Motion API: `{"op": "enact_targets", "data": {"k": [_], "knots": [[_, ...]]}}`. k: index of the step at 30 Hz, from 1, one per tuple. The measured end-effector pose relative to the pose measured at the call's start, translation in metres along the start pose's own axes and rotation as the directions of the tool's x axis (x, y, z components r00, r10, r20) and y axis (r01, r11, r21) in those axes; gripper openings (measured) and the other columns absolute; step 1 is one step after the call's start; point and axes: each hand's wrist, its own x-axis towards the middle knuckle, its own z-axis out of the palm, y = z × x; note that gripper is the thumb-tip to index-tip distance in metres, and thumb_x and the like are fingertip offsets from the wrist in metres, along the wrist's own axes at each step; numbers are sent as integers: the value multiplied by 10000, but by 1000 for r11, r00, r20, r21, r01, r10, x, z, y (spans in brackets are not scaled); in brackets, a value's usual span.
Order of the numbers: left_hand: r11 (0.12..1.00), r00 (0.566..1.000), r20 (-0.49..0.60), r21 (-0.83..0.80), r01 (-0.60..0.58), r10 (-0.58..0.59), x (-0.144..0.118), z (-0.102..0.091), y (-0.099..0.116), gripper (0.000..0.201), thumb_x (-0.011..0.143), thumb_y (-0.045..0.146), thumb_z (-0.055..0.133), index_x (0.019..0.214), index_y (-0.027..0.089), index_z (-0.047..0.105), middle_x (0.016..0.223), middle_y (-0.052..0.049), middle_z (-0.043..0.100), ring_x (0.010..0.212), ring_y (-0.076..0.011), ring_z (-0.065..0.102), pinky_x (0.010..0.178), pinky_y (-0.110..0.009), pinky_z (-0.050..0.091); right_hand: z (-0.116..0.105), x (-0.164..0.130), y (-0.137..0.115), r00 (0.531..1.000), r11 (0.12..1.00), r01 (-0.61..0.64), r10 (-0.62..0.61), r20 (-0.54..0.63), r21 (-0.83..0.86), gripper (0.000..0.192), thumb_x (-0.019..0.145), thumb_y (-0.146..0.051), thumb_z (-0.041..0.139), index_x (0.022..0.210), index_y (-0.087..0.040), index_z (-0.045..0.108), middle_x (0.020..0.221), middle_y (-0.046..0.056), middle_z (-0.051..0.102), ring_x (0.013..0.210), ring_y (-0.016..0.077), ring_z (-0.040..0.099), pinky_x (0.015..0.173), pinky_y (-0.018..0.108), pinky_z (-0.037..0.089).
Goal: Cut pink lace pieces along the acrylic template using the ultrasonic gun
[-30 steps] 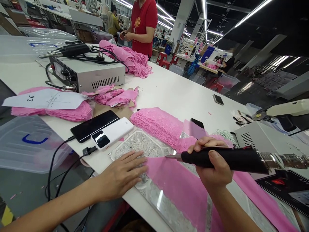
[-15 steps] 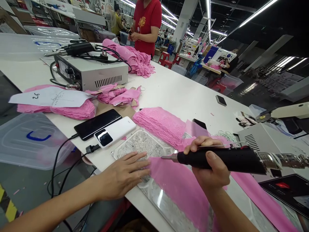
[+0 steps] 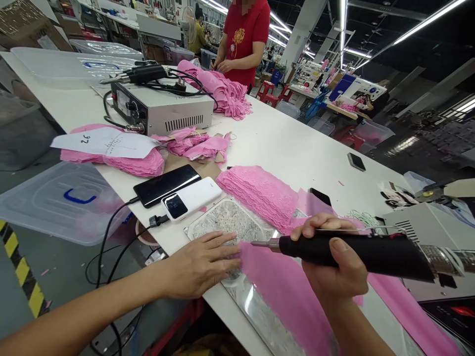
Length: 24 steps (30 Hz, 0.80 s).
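Right hand [image 3: 334, 264]: fist closed round cutter [image 3: 356, 249]. Left hand [image 3: 200, 264]: flat, open, pinning lace [image 3: 282, 291] on plate [image 3: 222, 222]. Risk: tip [image 3: 261, 243] close beside fingertips [image 3: 237, 252]; a slip burns them.

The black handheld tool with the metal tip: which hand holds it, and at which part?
The right hand holds the black handheld tool with a metal tip around the front of its black barrel. The left hand holds nothing; it lies flat by the pink fabric strip.

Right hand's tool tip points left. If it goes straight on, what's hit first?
Likely the left hand's fingertips, flat on the pink fabric just ahead of the tool in the right hand; depth unclear.
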Motion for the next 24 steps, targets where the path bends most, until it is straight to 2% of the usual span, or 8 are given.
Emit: {"op": "enact_targets", "data": {"k": [8,14,24], "knots": [[1000,1000,-10,-8,-12,12,1,1,0,307,966,218,464,1249,177,575,1356,-82,594,1357,-267,448,1123,-406,365,14,-3,7,999,1000,-1,0,54,30,86,752,-253,616,819,-207,644,814,4,552,635,118,554,525,296,548],[998,997,-68,-38,-49,46,0,-1,2,275,968,205,456,1202,148,590,1245,-105,660,1333,-263,479,1103,-389,391,17,-6,5,996,999,-21,18,84,39,96,760,-258,616,837,-208,644,815,6,551,637,119,552,531,304,550],[997,996,-79,-52,-50,46,2,-4,3,252,957,188,471,1168,149,603,1188,-108,686,1299,-257,517,1074,-387,432,22,-10,5,995,999,-46,44,93,27,92,763,-277,625,828,-215,643,815,11,548,626,120,554,534,318,556]]}}
